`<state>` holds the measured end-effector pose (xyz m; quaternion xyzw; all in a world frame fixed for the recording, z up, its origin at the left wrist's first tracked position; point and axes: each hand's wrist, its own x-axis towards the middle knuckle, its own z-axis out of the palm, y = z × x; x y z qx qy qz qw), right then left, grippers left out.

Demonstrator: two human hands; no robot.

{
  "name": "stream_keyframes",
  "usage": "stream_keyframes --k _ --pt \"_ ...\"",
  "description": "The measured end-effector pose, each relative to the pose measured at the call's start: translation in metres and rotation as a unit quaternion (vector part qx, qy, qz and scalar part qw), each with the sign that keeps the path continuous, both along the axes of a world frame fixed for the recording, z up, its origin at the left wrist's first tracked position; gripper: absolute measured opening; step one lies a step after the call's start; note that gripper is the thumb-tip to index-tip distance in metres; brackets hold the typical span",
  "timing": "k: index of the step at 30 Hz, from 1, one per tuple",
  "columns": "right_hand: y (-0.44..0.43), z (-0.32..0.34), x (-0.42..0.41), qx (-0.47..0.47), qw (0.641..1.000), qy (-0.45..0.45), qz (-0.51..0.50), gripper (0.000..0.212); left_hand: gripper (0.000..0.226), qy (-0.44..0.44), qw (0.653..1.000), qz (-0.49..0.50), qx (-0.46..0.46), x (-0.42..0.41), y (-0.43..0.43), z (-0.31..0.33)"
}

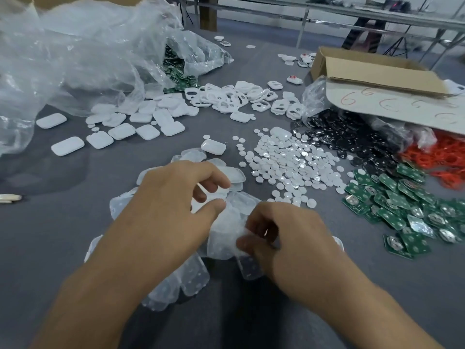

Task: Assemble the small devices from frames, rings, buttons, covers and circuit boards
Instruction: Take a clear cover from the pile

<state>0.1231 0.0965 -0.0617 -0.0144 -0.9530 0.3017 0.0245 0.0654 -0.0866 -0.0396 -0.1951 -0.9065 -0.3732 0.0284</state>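
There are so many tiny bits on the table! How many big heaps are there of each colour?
White: 3 (solid covers, frames, buttons)
Green: 2 (loose circuit boards, bagged circuit boards spilling from the plastic bag)
Black: 1 (discs)
Red: 1 (rings)
Clear: 1 (clear covers)
Total: 8 heaps

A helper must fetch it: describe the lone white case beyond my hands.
Find the central heap of white discs. Just left, at the far edge of the clear covers, lies one white case. It lies alone; others sit farther left.
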Motion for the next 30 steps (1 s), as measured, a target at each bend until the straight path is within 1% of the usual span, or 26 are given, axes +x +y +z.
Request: stream_keyframes --k 2,4,7,8,9,11,12,13,15,19,21,23,24,25,27,28,30 --pt "0.007 0.002 0.002 -0.081 0.996 0.011 -0.026 0.021 0.021 -0.015 0.999 -0.006 0.049 0.003 0.002 0.001" --pt "0.014 0.005 0.003 -0.158 0.987 0.002 -0.036 0.019 0.027 -0.056 0.995 -0.024 0.083 0.005 0.008 0.003" --pt "0.021 0.011 0.004 -0.264 0.963 -0.004 -0.05 0.016 0.03 -0.093 0.991 -0.063 0.071 0.006 0.022 0.005" --pt "0.023 0.012 0.006 -0.319 0.946 -0.007 -0.054 0.015 0.028 -0.102 0.989 -0.075 0.07 0.006 0.027 0.006" --pt "0.025 0.013 0.008 -0.391 0.918 -0.014 -0.057 0.012 0.025 -0.118 0.985 -0.092 0.08 0.004 0.032 0.007" --pt "0.031 0.015 0.015 -0.522 0.851 -0.032 -0.055 0.005 0.019 -0.167 0.969 -0.138 0.114 0.0 0.041 0.011" --pt "0.035 0.015 0.019 -0.554 0.83 -0.036 -0.054 0.009 0.019 -0.186 0.961 -0.162 0.126 -0.003 0.046 0.013" --pt "0.039 0.016 0.022 -0.57 0.819 -0.038 -0.054 0.014 0.02 -0.2 0.954 -0.18 0.133 -0.007 0.05 0.015" --pt "0.049 0.017 0.027 -0.578 0.813 -0.029 -0.072 0.019 0.023 -0.233 0.939 -0.215 0.137 -0.016 0.059 0.019" --pt "0.069 0.014 0.034 -0.583 0.807 0.004 -0.089 0.029 0.022 -0.31 0.897 -0.272 0.16 -0.034 0.082 0.019" --pt "0.077 0.008 0.034 -0.589 0.801 0.011 -0.103 0.036 0.021 -0.335 0.879 -0.283 0.185 -0.037 0.093 0.013" --pt "0.082 0.003 0.033 -0.586 0.802 0.035 -0.108 0.034 0.021 -0.357 0.858 -0.289 0.228 -0.038 0.099 0.003" --pt "0.083 -0.001 0.033 -0.577 0.808 0.059 -0.108 0.028 0.02 -0.366 0.849 -0.287 0.251 -0.037 0.1 0.0" --pt "0.085 -0.005 0.032 -0.552 0.821 0.091 -0.11 0.021 0.019 -0.372 0.842 -0.282 0.269 -0.038 0.101 -0.004" --pt "0.088 -0.01 0.031 -0.461 0.863 0.172 -0.112 0.013 0.022 -0.39 0.831 -0.266 0.294 -0.038 0.103 -0.01" --pt "0.09 -0.012 0.031 -0.419 0.877 0.208 -0.105 0.013 0.027 -0.402 0.824 -0.261 0.302 -0.037 0.103 -0.012" --pt "0.091 -0.013 0.032 -0.366 0.891 0.254 -0.091 0.019 0.028 -0.419 0.812 -0.268 0.305 -0.036 0.104 -0.016"
